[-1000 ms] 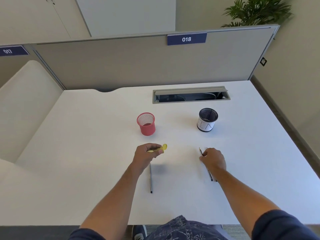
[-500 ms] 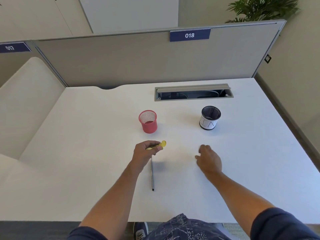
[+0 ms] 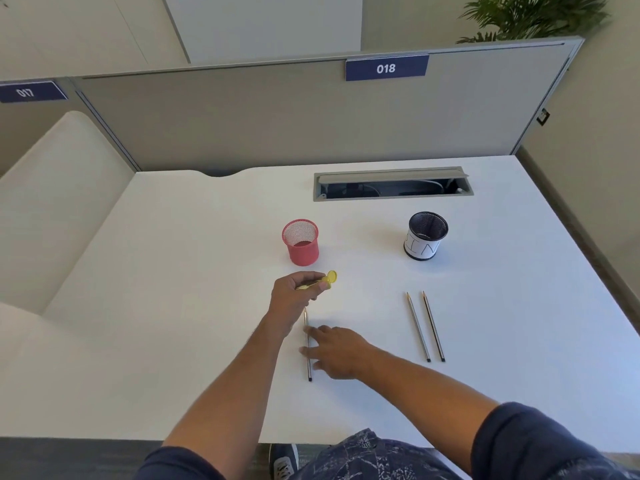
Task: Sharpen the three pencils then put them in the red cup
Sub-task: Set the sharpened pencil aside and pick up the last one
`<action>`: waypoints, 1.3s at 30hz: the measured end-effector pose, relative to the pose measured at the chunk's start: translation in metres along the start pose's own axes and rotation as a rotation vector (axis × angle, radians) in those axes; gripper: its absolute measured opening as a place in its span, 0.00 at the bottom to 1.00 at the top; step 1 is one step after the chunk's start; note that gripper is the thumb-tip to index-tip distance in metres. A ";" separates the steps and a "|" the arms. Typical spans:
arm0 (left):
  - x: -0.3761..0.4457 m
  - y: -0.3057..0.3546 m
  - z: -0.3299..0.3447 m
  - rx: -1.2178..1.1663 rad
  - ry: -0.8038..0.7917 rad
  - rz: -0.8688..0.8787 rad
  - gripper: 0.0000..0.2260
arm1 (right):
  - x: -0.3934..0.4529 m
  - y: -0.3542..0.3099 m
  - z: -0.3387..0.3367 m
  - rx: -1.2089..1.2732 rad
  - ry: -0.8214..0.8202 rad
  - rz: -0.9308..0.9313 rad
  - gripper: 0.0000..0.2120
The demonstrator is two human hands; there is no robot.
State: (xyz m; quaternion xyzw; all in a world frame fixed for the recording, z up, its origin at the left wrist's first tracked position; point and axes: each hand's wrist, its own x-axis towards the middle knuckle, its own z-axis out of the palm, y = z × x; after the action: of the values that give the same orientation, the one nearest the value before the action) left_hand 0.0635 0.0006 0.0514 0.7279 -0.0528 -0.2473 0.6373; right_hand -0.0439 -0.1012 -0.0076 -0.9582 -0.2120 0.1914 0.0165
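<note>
My left hand [image 3: 294, 297] is closed around a yellow sharpener [image 3: 323, 281], held just in front of the red mesh cup [image 3: 300, 241]. A dark pencil [image 3: 307, 367] lies on the white desk [image 3: 173, 306] below that hand. My right hand [image 3: 334, 351] has its fingers spread over this pencil's middle, touching it; I cannot tell whether it grips it. Two more pencils [image 3: 418, 326] [image 3: 433, 326] lie side by side to the right, tips pointing away from me.
A black mesh cup with a white paper label [image 3: 426, 235] stands at the right of the red one. Behind the cups is an open cable slot [image 3: 391, 184] in the desk. A grey partition [image 3: 311, 116] closes the far edge.
My right hand left the two pencils on the right and crossed leftward to the pencil under my left hand. The left hand kept the sharpener and barely moved.
</note>
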 end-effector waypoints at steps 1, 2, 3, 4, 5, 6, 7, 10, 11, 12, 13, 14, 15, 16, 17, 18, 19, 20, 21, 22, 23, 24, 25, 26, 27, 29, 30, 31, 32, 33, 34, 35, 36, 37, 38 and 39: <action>-0.001 0.000 -0.001 -0.006 0.000 -0.002 0.10 | 0.000 0.002 0.000 0.015 -0.001 0.029 0.22; -0.001 -0.001 -0.001 -0.004 -0.001 -0.006 0.10 | -0.001 0.005 0.000 0.031 0.006 0.059 0.20; -0.001 -0.002 -0.002 0.004 -0.002 -0.011 0.10 | -0.003 0.008 -0.001 0.036 0.006 0.094 0.18; -0.001 -0.003 -0.002 0.014 -0.002 -0.016 0.10 | -0.006 0.012 0.000 0.044 0.015 0.134 0.17; -0.001 -0.003 -0.002 0.019 -0.003 -0.019 0.10 | -0.009 0.016 -0.001 0.052 0.022 0.174 0.15; -0.001 -0.004 -0.002 0.020 -0.004 -0.023 0.10 | -0.012 0.019 -0.002 0.058 0.040 0.209 0.13; -0.002 -0.004 -0.002 0.019 -0.006 -0.027 0.10 | -0.016 0.021 -0.004 0.053 0.052 0.250 0.10; -0.002 -0.005 0.000 0.016 -0.014 -0.031 0.09 | -0.027 0.027 -0.007 0.116 0.101 0.454 0.11; -0.002 -0.006 0.001 0.018 -0.015 -0.032 0.09 | -0.029 0.029 -0.008 0.163 0.121 0.529 0.13; -0.002 -0.006 0.002 0.020 -0.016 -0.032 0.09 | -0.031 0.031 -0.008 0.207 0.136 0.597 0.14; -0.002 -0.006 0.003 0.021 -0.017 -0.031 0.09 | -0.033 0.033 -0.009 0.228 0.146 0.649 0.15; -0.002 -0.006 0.003 0.023 -0.020 -0.029 0.09 | -0.034 0.036 -0.008 0.233 0.156 0.677 0.16; -0.002 -0.006 0.004 0.026 -0.024 -0.027 0.09 | -0.034 0.038 -0.006 0.233 0.159 0.687 0.16; -0.002 -0.006 0.004 0.028 -0.028 -0.025 0.09 | -0.035 0.040 -0.005 0.229 0.163 0.686 0.17; -0.002 -0.005 0.005 0.027 -0.030 -0.024 0.09 | -0.036 0.041 -0.004 0.223 0.163 0.678 0.17; -0.001 -0.005 0.005 0.025 -0.030 -0.023 0.09 | -0.036 0.044 -0.003 0.224 0.176 0.665 0.17; -0.001 -0.004 0.004 0.023 -0.030 -0.024 0.09 | -0.037 0.046 -0.002 0.239 0.186 0.660 0.16; -0.001 -0.004 0.004 0.022 -0.030 -0.024 0.09 | -0.037 0.049 -0.001 0.269 0.205 0.667 0.16; -0.001 -0.004 0.004 0.020 -0.028 -0.023 0.08 | -0.037 0.052 -0.003 0.315 0.235 0.688 0.15; 0.000 -0.004 0.003 0.018 -0.025 -0.022 0.08 | -0.037 0.056 -0.005 0.387 0.280 0.723 0.16; 0.000 -0.004 0.002 0.014 -0.020 -0.023 0.08 | -0.037 0.059 -0.009 0.486 0.341 0.765 0.16; 0.001 -0.004 0.002 0.008 -0.014 -0.024 0.08 | -0.039 0.063 -0.015 0.596 0.410 0.804 0.16; 0.001 -0.005 0.001 0.000 -0.009 -0.025 0.08 | -0.041 0.067 -0.020 0.697 0.481 0.826 0.15; 0.002 -0.004 0.000 -0.006 -0.005 -0.025 0.08 | -0.042 0.071 -0.025 0.777 0.544 0.822 0.14; 0.002 -0.004 0.000 -0.009 -0.004 -0.025 0.08 | -0.044 0.074 -0.028 0.841 0.597 0.793 0.12; 0.001 -0.002 0.000 -0.020 -0.006 -0.025 0.08 | -0.048 0.079 -0.032 0.934 0.673 0.684 0.12; 0.001 -0.001 0.000 -0.028 -0.009 -0.026 0.08 | -0.049 0.081 -0.032 0.952 0.692 0.631 0.12; 0.001 0.000 0.000 -0.037 -0.012 -0.026 0.08 | -0.050 0.082 -0.032 0.947 0.699 0.596 0.11; 0.000 0.001 0.001 -0.045 -0.016 -0.028 0.09 | -0.051 0.084 -0.031 0.930 0.697 0.582 0.11; 0.000 0.002 0.001 -0.050 -0.020 -0.030 0.09 | -0.051 0.085 -0.032 0.912 0.692 0.573 0.11; 0.000 0.002 0.001 -0.054 -0.024 -0.032 0.09 | -0.052 0.086 -0.033 0.899 0.690 0.566 0.11; 0.000 0.002 0.001 -0.056 -0.030 -0.035 0.09 | -0.053 0.087 -0.034 0.883 0.691 0.558 0.11; 0.000 0.002 0.000 -0.057 -0.038 -0.037 0.09 | -0.054 0.089 -0.036 0.863 0.698 0.551 0.11; 0.000 0.002 -0.001 -0.058 -0.051 -0.039 0.10 | -0.056 0.090 -0.038 0.843 0.703 0.543 0.11; 0.000 0.002 -0.002 -0.060 -0.070 -0.043 0.11 | -0.057 0.092 -0.039 0.830 0.703 0.536 0.10; 0.001 0.002 -0.003 -0.058 -0.093 -0.051 0.12 | -0.059 0.094 -0.041 0.820 0.696 0.525 0.10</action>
State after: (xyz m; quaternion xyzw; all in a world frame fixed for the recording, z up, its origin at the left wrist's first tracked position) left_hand 0.0660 0.0026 0.0536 0.6979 -0.0567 -0.2985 0.6485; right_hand -0.0403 -0.2094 0.0412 -0.9005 0.1408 -0.0698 0.4054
